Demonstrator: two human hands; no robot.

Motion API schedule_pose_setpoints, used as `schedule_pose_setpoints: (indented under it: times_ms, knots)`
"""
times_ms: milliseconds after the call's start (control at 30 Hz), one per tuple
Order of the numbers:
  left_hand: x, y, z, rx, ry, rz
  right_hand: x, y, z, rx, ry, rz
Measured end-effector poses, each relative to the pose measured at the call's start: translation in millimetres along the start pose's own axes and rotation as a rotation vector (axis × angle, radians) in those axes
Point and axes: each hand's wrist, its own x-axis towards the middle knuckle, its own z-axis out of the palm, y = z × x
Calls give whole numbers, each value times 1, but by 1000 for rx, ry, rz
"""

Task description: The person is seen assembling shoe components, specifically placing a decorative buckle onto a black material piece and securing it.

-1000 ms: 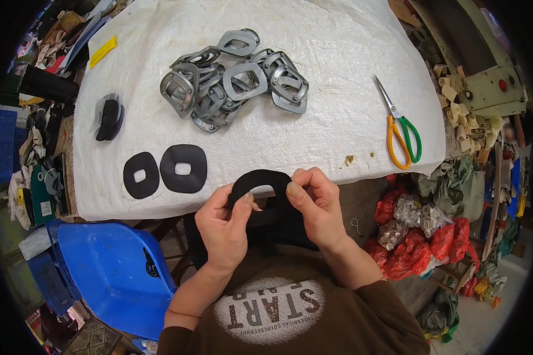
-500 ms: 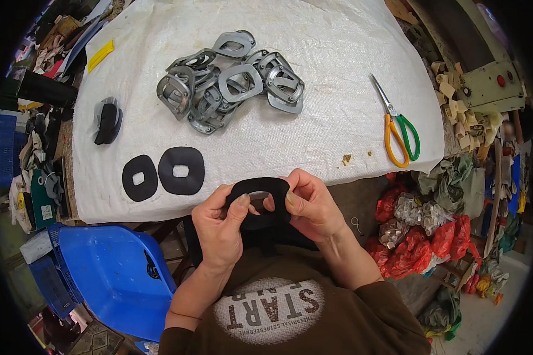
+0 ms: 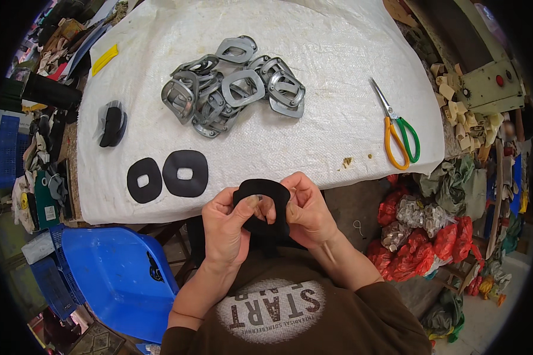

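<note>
In front of my chest, just off the table's near edge, both hands grip a black, soft-looking ring-shaped pad (image 3: 265, 186) with a hole in its middle. My left hand (image 3: 226, 228) pinches its left side, thumb over the rim. On the opposite side, the thumb and fingers of my right hand (image 3: 308, 213) are closed on the pad; some fingertips show through the hole. Two flat black pads with small square holes, a left one (image 3: 154, 171) and a right one (image 3: 186, 189), lie on the white sheet to the left of my hands.
A heap of grey metal frames (image 3: 243, 87) sits mid-table on the white sheet (image 3: 337, 53). Scissors (image 3: 398, 133) with orange and green handles lie right. A plastic-wrapped black piece (image 3: 111, 127) and yellow strip (image 3: 105, 60) lie left. Below are a blue tub (image 3: 112, 278) and red bags (image 3: 411, 254).
The pad has tilted in my hands, so its hole looks rounder and more open. My left hand has shifted slightly right. The table's contents sit slightly differently in view.
</note>
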Motion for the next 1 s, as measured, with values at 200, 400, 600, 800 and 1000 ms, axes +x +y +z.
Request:
schedule_pose_setpoints:
  times_ms: [200, 400, 600, 800, 1000]
  knots:
    - [1, 3, 6, 95, 144, 80, -2, -7, 0, -69, 196, 61]
    - [2, 4, -4, 315, 99, 141, -1, -15, -5, -611, 118, -23]
    - [-1, 2, -10, 221, 64, 99, 1, -10, 2, -474, 168, -161]
    - [-2, 0, -9, 160, 22, 100, 2, -9, 6, -78, 88, -30]
    - [-3, 1, -5, 175, -20, 130, 0, -1, 3, -38, 107, 30]
